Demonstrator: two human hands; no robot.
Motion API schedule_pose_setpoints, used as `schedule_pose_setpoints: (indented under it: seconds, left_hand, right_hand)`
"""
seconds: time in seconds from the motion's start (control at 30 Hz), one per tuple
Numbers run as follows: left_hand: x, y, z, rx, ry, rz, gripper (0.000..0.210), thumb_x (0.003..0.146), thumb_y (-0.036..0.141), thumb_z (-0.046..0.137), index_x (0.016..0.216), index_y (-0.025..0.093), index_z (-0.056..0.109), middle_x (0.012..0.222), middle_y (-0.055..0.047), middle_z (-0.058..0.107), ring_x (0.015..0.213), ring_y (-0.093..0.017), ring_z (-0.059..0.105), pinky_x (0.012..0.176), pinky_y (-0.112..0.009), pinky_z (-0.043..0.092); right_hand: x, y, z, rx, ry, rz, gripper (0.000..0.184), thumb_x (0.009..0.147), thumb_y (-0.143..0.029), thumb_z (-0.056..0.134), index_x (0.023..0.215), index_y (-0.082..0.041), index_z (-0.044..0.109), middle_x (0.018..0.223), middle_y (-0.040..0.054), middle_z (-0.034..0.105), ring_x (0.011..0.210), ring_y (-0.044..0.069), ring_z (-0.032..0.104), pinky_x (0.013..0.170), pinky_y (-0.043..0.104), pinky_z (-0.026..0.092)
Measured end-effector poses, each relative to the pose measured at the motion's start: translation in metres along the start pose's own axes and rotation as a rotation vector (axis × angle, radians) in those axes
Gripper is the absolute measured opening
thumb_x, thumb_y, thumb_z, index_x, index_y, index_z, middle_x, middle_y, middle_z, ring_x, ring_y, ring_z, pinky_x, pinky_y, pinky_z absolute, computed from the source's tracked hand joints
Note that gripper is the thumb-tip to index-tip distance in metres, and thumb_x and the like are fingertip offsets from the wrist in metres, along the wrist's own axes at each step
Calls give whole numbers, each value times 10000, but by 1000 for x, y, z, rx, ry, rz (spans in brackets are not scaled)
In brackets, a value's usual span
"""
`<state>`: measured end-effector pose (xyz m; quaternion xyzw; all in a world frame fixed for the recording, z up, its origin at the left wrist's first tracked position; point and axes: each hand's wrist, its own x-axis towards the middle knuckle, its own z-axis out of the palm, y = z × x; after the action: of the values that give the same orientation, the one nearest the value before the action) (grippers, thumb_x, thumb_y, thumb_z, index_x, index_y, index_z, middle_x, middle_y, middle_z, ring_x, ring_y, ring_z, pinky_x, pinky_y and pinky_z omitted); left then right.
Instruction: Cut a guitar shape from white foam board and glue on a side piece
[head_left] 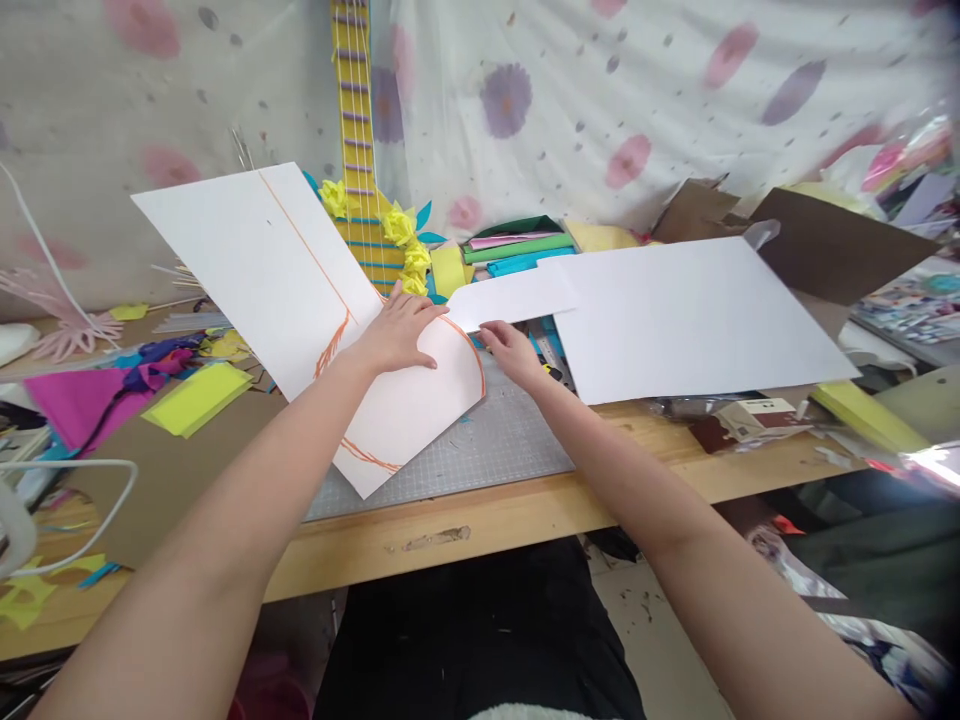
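Observation:
My left hand (pixel 399 335) lies flat with its fingers apart on a white board (pixel 225 240). Orange lines are drawn on this board, and its right end is cut to a curve along an orange line. My right hand (pixel 510 352) has its fingers closed at the lower edge of a narrow white board piece (pixel 514 297), just right of the curved edge. That narrow piece reaches over to a large white sheet (pixel 675 310) at the right. Underneath the marked board is a grey cutting mat (pixel 517 440).
Behind the board stands a yellow guitar-shaped craft (pixel 367 235) with strings and yellow flowers. Rolled coloured paper (pixel 525 245) lies beside it. Brown cardboard (pixel 832 240) and a small box (pixel 750 425) are at the right. Coloured scraps (pixel 199 398) cover the left. The wooden table edge (pixel 450 535) runs in front.

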<state>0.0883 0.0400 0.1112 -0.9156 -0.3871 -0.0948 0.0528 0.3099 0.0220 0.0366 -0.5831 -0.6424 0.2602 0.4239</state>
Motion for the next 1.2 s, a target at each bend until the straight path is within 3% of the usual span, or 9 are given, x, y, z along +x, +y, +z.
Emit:
schedule_pose_setpoints:
  seconds: [0.1, 0.2, 0.33, 0.5, 0.6, 0.7, 0.9, 1.03, 1.2]
  left_hand:
    - [-4, -9, 5, 10, 0, -52, 822, 649, 488, 723, 1361, 210, 421, 1286, -114, 493, 1277, -301, 368, 1137, -517, 55]
    - [-6, -19, 13, 0, -33, -117, 840, 643, 518, 709, 1368, 207, 420, 1298, -121, 498, 1281, -316, 370, 1130, -522, 79]
    - [-7, -23, 22, -36, -87, -161, 842, 643, 537, 693, 1366, 196, 426, 1350, -131, 479, 1307, -317, 357, 1132, -511, 83]
    - [-13, -21, 25, -103, -120, -237, 854, 634, 514, 704, 1377, 206, 419, 1379, -120, 463, 1313, -319, 353, 1125, -473, 148]
    - [-17, -25, 29, -129, -119, -283, 854, 632, 504, 710, 1376, 199, 422, 1396, -118, 450, 1309, -324, 350, 1116, -461, 177]
    - [-21, -31, 36, -148, -84, -305, 865, 621, 522, 717, 1369, 198, 429, 1384, -118, 463, 1295, -326, 364, 1097, -454, 219]
    - [-17, -28, 50, -231, -28, -354, 878, 617, 565, 709, 1353, 177, 429, 1325, -142, 499, 1267, -318, 395, 1070, -460, 266]
    - [-14, -11, 51, -270, 52, -394, 789, 634, 540, 714, 1284, 167, 469, 1260, -143, 535, 1217, -304, 445, 1064, -459, 281]
    - [-30, -14, 37, -242, 414, -511, 399, 876, 431, 452, 1189, 185, 488, 1193, -117, 547, 1144, -222, 499, 998, -376, 374]
  right_hand:
    - [-6, 10, -25, -237, 131, -36, 278, 865, -299, 475, 1087, -177, 589, 1039, 95, 677, 988, 212, 612, 875, 370, 459]
    - [-8, 21, -44, -337, 88, -12, 276, 844, -261, 499, 1095, -173, 574, 1046, 107, 676, 1015, 235, 603, 869, 392, 463]
    - [-4, 32, -48, -335, 67, 29, 316, 826, -310, 537, 1114, -184, 566, 1089, 111, 663, 1042, 249, 591, 903, 433, 459]
    - [18, 41, -42, 72, 84, 233, 527, 798, -331, 559, 1306, -258, 440, 1033, 57, 646, 935, 192, 629, 843, 398, 532]
    - [33, 41, -40, 362, 127, 338, 515, 826, -286, 488, 1333, -245, 415, 1038, 59, 608, 894, 156, 630, 759, 325, 574]
    - [44, 37, -42, 440, 256, 280, 497, 843, -251, 420, 1340, -238, 419, 1075, 63, 579, 883, 139, 621, 752, 310, 580]
    - [55, 8, -33, 475, 437, 76, 648, 844, -213, 366, 1466, -323, 218, 1136, 50, 539, 954, 123, 610, 759, 271, 565]
    - [54, -15, -7, 455, 341, 65, 667, 863, -231, 380, 1489, -318, 166, 1170, 71, 524, 1003, 142, 602, 775, 277, 554]
    - [45, -19, 21, 442, 204, 135, 712, 814, -241, 452, 1484, -304, 219, 995, 31, 592, 870, 119, 640, 746, 239, 548]
